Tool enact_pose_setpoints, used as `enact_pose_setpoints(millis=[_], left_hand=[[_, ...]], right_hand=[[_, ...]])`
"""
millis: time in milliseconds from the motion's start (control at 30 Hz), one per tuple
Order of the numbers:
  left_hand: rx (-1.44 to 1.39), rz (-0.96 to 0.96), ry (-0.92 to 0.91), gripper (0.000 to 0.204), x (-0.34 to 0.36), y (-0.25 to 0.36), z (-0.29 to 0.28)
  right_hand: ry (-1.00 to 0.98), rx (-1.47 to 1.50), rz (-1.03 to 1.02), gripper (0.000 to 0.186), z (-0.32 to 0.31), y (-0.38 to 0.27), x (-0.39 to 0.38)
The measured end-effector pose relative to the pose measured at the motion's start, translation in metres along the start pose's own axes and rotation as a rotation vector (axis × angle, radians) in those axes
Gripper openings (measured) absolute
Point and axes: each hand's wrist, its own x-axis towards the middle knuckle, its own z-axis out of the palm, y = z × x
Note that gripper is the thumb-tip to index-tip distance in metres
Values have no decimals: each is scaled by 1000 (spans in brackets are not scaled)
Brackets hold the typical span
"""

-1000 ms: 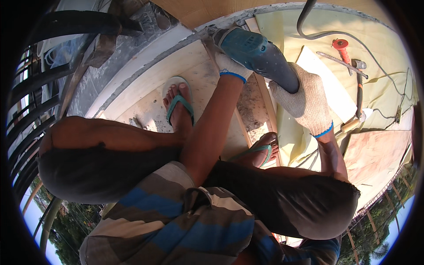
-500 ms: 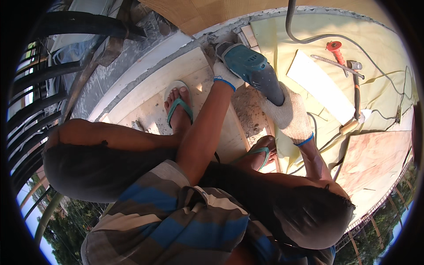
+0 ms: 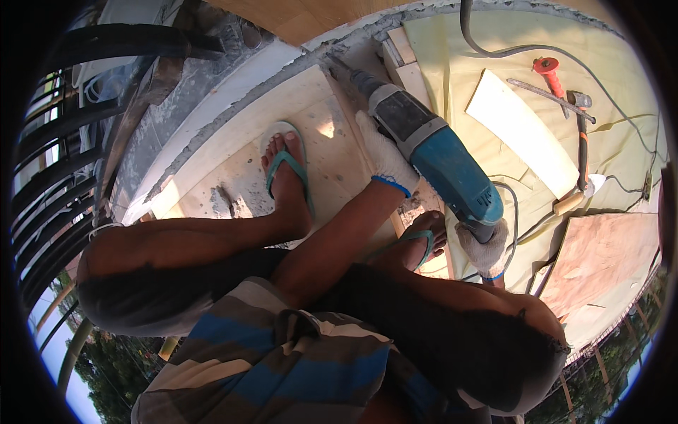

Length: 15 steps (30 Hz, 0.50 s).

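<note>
A blue and grey corded rotary hammer drill (image 3: 431, 152) lies slanted across the floor work area, its dark bit end pointing up-left at the rough grey concrete edge (image 3: 311, 56) — both hands are clamped on it. The left hand (image 3: 385, 159), in a white knit glove with a blue cuff, grips the front barrel just beside the pale plywood board (image 3: 240, 134); the right hand (image 3: 484, 247), gloved the same, wraps the rear handle. A foot in a teal flip-flop sandal (image 3: 286, 166) stands on the board. To the right, on the yellow sheet (image 3: 452, 63), lie a red-handled tool (image 3: 549, 74) and a wooden-handled hammer (image 3: 580, 145).
</note>
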Motion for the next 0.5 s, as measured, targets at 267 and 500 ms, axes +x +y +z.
enact_pose_setpoints(millis=[267,500], left_hand=[[-86,18,-153,67,13,16,20],[-168,-95,-218,63,19,33,53]], right_hand=[[52,-141,-39,34,-18,-69,32],[-131,-141,-3,41,-50,-146,83]])
